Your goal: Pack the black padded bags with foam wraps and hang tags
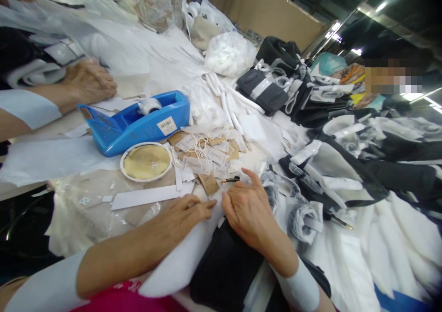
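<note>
My left hand (186,210) has its fingers drawn together at the upper edge of a soft white sheet (183,266), which runs down between my forearm and a black bag (228,266). My right hand (250,210) is above that bag, close to the sheet's upper corner; its index finger sticks out and the other fingers are curled. What lies inside those curled fingers is hidden. Just past them is a slim dark thing with a gold tip (230,180). A clear strip lies across the bag's lower part.
Ahead are a blue tape dispenser (138,123), a round tub of yellowish paste (147,162) and a pile of tags with strings (210,150). Another person's hand (88,79) rests at the left. Black bags (265,91) and white padding (390,243) crowd the right.
</note>
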Demonstrator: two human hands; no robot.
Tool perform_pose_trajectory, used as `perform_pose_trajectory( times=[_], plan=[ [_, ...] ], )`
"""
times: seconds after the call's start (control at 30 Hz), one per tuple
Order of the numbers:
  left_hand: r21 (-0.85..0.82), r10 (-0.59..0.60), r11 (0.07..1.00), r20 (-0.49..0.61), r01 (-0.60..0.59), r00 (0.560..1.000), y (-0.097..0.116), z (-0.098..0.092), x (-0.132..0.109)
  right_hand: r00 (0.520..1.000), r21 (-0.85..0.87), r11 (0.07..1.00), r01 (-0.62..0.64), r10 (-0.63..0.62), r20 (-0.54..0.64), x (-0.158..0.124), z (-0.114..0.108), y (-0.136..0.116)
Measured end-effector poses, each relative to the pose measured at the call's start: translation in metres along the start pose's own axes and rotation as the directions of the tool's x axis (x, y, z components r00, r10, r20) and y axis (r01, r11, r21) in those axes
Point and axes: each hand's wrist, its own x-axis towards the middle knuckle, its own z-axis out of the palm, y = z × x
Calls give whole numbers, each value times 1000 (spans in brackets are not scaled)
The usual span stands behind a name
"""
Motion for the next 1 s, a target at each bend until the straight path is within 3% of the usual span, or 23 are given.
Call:
perform_pose_trajectory(
  times=[0.17,0.3,0.4,0.47,0.53,0.67,0.77,0.9,1.0],
  plan=[
    [-104,115,989,87,-105,990,9,-17,-34,1000,-46,999,6,-7,-14,1,4,1],
    [-274,137,954,42,-121,990,11,-6,-28,997,128,989,-74,78,-30,4,-3,0],
    [-341,-55,939,-15,46,998,14,4,-13,993,340,937,-77,104,-63,4,-10,-1],
    [-358,-232,911,-26,207,972,21,6,-2,991,458,887,-58,105,-79,2,-15,-1],
    [-318,-309,904,-28,285,951,28,6,8,988,553,832,-39,114,-101,1,-18,-2],
    [-133,-263,958,-68,253,962,38,12,28,976,651,759,-17,155,-156,-1,-24,-2],
    [-42,-286,958,-53,284,957,40,18,38,982,634,774,6,114,-148,-2,-24,-3],
    [-87,-280,958,-74,274,957,40,19,35,992,563,827,3,69,-106,-2,-21,-1],
    [-181,-303,945,-166,273,938,44,21,17,993,529,849,-13,71,-90,-1,-18,2]
  ],
)
